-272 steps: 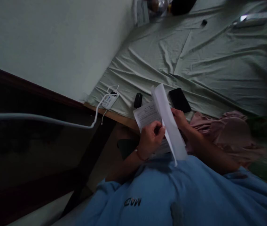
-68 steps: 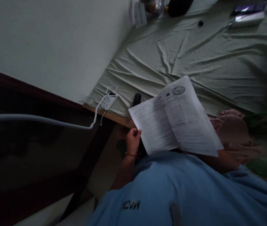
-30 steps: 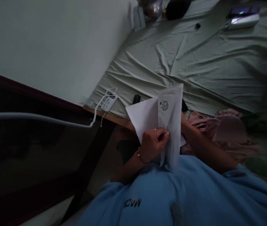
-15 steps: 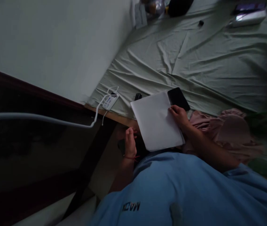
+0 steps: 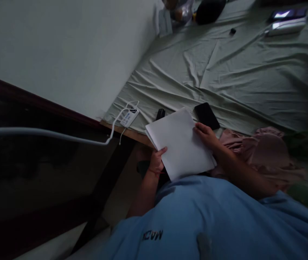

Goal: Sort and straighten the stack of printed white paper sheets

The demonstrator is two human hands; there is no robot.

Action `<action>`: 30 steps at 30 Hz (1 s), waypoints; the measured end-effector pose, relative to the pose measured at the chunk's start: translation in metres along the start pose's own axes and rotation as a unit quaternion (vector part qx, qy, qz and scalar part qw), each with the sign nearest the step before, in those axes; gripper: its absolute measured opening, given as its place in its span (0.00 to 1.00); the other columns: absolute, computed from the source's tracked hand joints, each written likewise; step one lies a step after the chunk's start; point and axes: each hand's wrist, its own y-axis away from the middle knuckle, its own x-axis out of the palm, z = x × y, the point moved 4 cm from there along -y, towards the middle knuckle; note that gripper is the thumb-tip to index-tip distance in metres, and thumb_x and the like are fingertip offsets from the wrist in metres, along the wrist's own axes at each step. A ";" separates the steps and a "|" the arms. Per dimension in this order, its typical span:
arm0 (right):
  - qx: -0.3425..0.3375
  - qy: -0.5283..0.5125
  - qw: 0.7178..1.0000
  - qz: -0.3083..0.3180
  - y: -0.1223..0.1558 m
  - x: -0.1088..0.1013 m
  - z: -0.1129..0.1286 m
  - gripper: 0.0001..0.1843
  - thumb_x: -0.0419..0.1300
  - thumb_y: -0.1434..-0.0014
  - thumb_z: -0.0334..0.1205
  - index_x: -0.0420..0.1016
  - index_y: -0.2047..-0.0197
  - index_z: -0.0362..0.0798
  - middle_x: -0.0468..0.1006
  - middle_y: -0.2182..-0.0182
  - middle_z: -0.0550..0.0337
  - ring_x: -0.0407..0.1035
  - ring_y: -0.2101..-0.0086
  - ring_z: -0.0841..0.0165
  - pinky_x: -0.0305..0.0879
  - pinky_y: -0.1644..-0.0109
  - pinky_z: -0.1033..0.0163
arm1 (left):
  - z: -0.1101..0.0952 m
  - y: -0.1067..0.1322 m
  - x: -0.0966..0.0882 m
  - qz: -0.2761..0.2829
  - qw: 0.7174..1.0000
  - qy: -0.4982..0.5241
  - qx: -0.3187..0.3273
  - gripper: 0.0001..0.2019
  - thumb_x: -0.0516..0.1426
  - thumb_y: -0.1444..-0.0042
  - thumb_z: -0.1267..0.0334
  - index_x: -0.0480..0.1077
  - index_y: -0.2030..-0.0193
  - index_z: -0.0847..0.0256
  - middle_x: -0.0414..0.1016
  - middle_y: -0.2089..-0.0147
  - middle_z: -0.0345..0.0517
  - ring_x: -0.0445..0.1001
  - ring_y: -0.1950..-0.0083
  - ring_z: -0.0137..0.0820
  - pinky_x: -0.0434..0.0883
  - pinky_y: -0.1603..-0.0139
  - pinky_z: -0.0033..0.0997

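A stack of white paper sheets [image 5: 182, 148] lies tilted in front of my body, between both hands. My left hand [image 5: 157, 160] grips its left edge, with the thumb on top and the other fingers hidden beneath. On the opposite edge, my right hand [image 5: 205, 134] is closed around the sheets, its fingertips at the upper right side. Just beyond the right hand, a black phone-like slab [image 5: 206, 115] rests on the sheet-covered surface. A small black object [image 5: 160, 114], perhaps a stapler, lies past the paper's upper left edge.
A white power strip [image 5: 129, 117] with a white cable [image 5: 48, 135] sits at the surface's left edge, by the wall. Pink cloth [image 5: 268, 148] is bunched at the right. Farther back are a small black item [image 5: 232, 31] and a white box-like object [image 5: 286, 27].
My left hand, which was apart from the paper, has moved up and right and taken hold of its left edge. The paper has shifted slightly away from the black slab.
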 end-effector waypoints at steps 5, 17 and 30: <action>-0.055 0.081 0.995 0.035 0.000 -0.003 0.005 0.17 0.55 0.37 0.54 0.70 0.61 0.48 0.68 0.71 0.62 0.61 0.70 0.70 0.61 0.64 0.65 | 0.002 -0.011 0.003 0.025 0.998 0.051 -0.019 0.24 0.72 0.70 0.67 0.78 0.60 0.64 0.83 0.61 0.47 0.82 0.54 0.45 0.75 0.42 0.48; -0.263 0.539 0.799 -0.044 -0.004 0.035 0.118 0.25 0.48 0.32 0.33 0.68 0.34 0.49 0.62 0.32 0.47 0.53 0.33 0.54 0.49 0.30 0.43 | -0.002 -0.005 0.022 0.090 0.995 -0.041 -0.014 0.24 0.74 0.65 0.60 0.80 0.59 0.65 0.83 0.59 0.48 0.81 0.57 0.41 0.78 0.47 0.41; -0.279 0.535 0.777 0.179 -0.023 0.083 0.119 0.17 0.51 0.31 0.32 0.77 0.46 0.46 0.81 0.51 0.50 0.64 0.40 0.56 0.46 0.33 0.46 | -0.006 0.008 0.043 0.122 0.991 -0.049 0.013 0.28 0.75 0.66 0.53 0.79 0.58 0.66 0.82 0.61 0.50 0.80 0.56 0.45 0.75 0.51 0.43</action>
